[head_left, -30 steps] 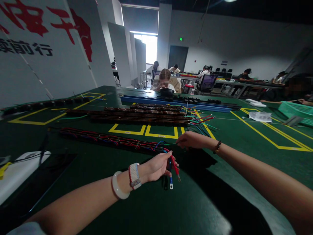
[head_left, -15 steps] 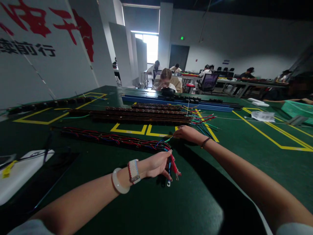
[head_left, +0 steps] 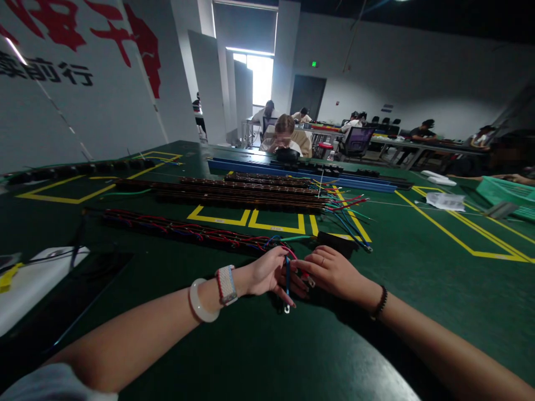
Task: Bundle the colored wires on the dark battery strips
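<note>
A long dark strip [head_left: 184, 227] laced with red and blue wires lies on the green table, its loose wire ends reaching my hands. Between the thumb and fingers of my left hand [head_left: 265, 273] passes a blue wire [head_left: 287, 281], hanging down to a metal lug [head_left: 286, 308]. My right hand [head_left: 336, 273] is closed beside it, its fingertips at the red wires [head_left: 291, 253], whose lugged ends show below them. Part of this grip is hidden by the fingers. A green wire [head_left: 297, 239] runs free from the strip's end, above my right hand.
More dark strips [head_left: 242, 195] with loose coloured wires lie beyond, near yellow tape outlines [head_left: 276, 228]. Blue rails [head_left: 251, 166] are farther back. A white device [head_left: 45, 278] is at left, a green basket [head_left: 505, 195] at right. A person [head_left: 284, 133] sits across the table.
My right hand has left the green wire and come down and nearer, to the red wires beside my left hand. The green wire now lies stretched to the right.
</note>
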The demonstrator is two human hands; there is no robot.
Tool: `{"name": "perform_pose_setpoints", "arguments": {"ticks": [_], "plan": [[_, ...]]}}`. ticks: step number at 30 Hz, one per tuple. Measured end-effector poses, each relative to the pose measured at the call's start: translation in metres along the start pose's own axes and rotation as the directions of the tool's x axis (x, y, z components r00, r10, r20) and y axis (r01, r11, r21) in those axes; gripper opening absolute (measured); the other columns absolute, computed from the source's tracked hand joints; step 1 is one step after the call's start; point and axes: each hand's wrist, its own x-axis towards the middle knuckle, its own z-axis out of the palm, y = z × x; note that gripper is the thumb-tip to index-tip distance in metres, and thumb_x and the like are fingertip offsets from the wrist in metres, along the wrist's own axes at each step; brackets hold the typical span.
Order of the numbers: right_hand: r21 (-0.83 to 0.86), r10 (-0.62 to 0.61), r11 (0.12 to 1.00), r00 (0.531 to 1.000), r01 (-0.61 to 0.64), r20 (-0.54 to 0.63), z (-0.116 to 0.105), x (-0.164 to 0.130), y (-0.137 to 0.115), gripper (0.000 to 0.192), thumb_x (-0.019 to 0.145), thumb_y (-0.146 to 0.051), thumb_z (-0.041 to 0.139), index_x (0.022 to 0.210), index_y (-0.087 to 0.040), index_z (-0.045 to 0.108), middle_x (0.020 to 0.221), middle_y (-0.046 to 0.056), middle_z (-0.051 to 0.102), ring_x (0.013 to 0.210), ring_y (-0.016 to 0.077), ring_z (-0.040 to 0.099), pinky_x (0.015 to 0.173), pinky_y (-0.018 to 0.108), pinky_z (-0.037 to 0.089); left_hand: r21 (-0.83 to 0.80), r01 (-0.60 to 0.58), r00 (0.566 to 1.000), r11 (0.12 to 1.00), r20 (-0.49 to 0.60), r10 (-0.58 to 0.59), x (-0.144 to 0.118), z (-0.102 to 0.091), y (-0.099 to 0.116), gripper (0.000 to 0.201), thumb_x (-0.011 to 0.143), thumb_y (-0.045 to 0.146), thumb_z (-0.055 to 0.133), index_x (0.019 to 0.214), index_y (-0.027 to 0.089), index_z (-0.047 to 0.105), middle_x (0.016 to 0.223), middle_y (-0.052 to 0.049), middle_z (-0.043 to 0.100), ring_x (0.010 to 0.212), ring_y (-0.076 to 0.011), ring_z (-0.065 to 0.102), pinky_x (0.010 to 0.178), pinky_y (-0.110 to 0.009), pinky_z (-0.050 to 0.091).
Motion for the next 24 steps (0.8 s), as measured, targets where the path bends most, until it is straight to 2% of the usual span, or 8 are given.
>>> {"name": "perform_pose_setpoints", "arguments": {"ticks": [5, 8, 11, 13, 16, 19, 21, 24], "plan": [[0.208, 0.181, 0.965, 0.979, -0.159, -0.096, 0.0, 0.024, 0.003, 0.024, 0.098, -0.025, 0.036, 0.108, -0.016, 0.057, 0.093, 0.008, 0.065, 0.083, 0.0162, 0.057, 0.076, 0.029, 0.043, 0.141, 0.021, 0.985, 0.99, -0.171, 0.004, 0.0, 0.005, -0.003, 0.042, 0.091, 0.049, 0.029, 0.085, 0.013, 0.051, 0.08, -0.014, 0.069, 0.079, -0.0248, 0.068, 0.061, -0.037, 0.052], [0.255, 0.324, 0.919, 0.945, -0.301, -0.053, -0.005, 0.05, 0.009, 0.027, 0.099, -0.031, 0.034, 0.096, -0.016, 0.057, 0.086, 0.007, 0.064, 0.077, 0.0155, 0.057, 0.067, 0.025, 0.039, 0.226, 0.046, 0.969, 0.973, -0.247, 0.012, -0.001, 0.01, -0.003, 0.043, 0.095, 0.043, 0.02, 0.081, 0.013, 0.047, 0.074, -0.014, 0.068, 0.07, -0.0231, 0.068, 0.053, -0.03, 0.049], [0.218, 0.416, 0.886, 0.909, -0.409, 0.015, -0.006, 0.085, 0.014, 0.031, 0.099, -0.035, 0.034, 0.088, -0.016, 0.055, 0.073, 0.004, 0.061, 0.062, 0.0128, 0.051, 0.055, 0.023, 0.029, 0.273, 0.073, 0.963, 0.959, -0.27, 0.004, -0.001, 0.013, -0.003, 0.041, 0.096, 0.035, 0.016, 0.079, 0.013, 0.046, 0.071, -0.015, 0.068, 0.065, -0.021, 0.068, 0.048, -0.026, 0.047], [0.198, 0.437, 0.878, 0.898, -0.436, 0.041, -0.001, 0.109, 0.017, 0.033, 0.099, -0.038, 0.034, 0.086, -0.017, 0.056, 0.072, 0.004, 0.061, 0.06, 0.0124, 0.051, 0.054, 0.024, 0.024, 0.287, 0.069, 0.963, 0.956, -0.269, 0.012, -0.001, 0.013, -0.004, 0.038, 0.096, 0.033, 0.018, 0.078, 0.013, 0.046, 0.069, -0.015, 0.068, 0.063, -0.0205, 0.068, 0.045, -0.024, 0.045], [0.166, 0.48, 0.857, 0.873, -0.488, 0.09, 0.012, 0.139, 0.019, 0.035, 0.098, -0.037, 0.035, 0.084, -0.016, 0.059, 0.074, 0.006, 0.063, 0.062, 0.0137, 0.054, 0.054, 0.025, 0.023, 0.286, 0.041, 0.962, 0.957, -0.27, 0.04, 0.001, 0.009, -0.008, 0.034, 0.095, 0.039, 0.024, 0.08, 0.015, 0.044, 0.067, -0.014, 0.068, 0.06, -0.0208, 0.067, 0.044, -0.024, 0.045], [0.133, 0.505, 0.843, 0.852, -0.521, 0.135, 0.021, 0.153, 0.017, 0.034, 0.098, -0.033, 0.037, 0.084, -0.015, 0.062, 0.077, 0.009, 0.065, 0.065, 0.0148, 0.056, 0.056, 0.026, 0.025, 0.277, 0.034, 0.962, 0.96, -0.269, 0.044, 0.003, 0.006, -0.012, 0.036, 0.095, 0.042, 0.023, 0.081, 0.016, 0.042, 0.067, -0.013, 0.068, 0.059, -0.0199, 0.067, 0.044, -0.024, 0.044], [0.174, 0.463, 0.857, 0.873, -0.485, 0.151, 0.018, 0.152, 0.015, 0.032, 0.097, -0.032, 0.04, 0.085, -0.014, 0.064, 0.077, 0.009, 0.065, 0.065, 0.0144, 0.056, 0.057, 0.025, 0.026, 0.271, 0.017, 0.962, 0.962, -0.266, 0.058, 0.003, 0.006, -0.013, 0.038, 0.095, 0.045, 0.023, 0.08, 0.015, 0.043, 0.066, -0.013, 0.067, 0.059, -0.0192, 0.066, 0.045, -0.023, 0.044], [0.386, 0.325, 0.845, 0.928, -0.371, 0.181, -0.003, 0.135, 0.016, 0.033, 0.096, -0.037, 0.042, 0.09, -0.013, 0.065, 0.076, 0.005, 0.064, 0.064, 0.0119, 0.054, 0.057, 0.022, 0.03, 0.273, -0.009, 0.961, 0.962, -0.263, 0.084, 0.001, 0.008, -0.011, 0.039, 0.093, 0.049, 0.029, 0.083, 0.015, 0.045, 0.067, -0.012, 0.067, 0.063, -0.0201, 0.067, 0.048, -0.025, 0.046]]}}
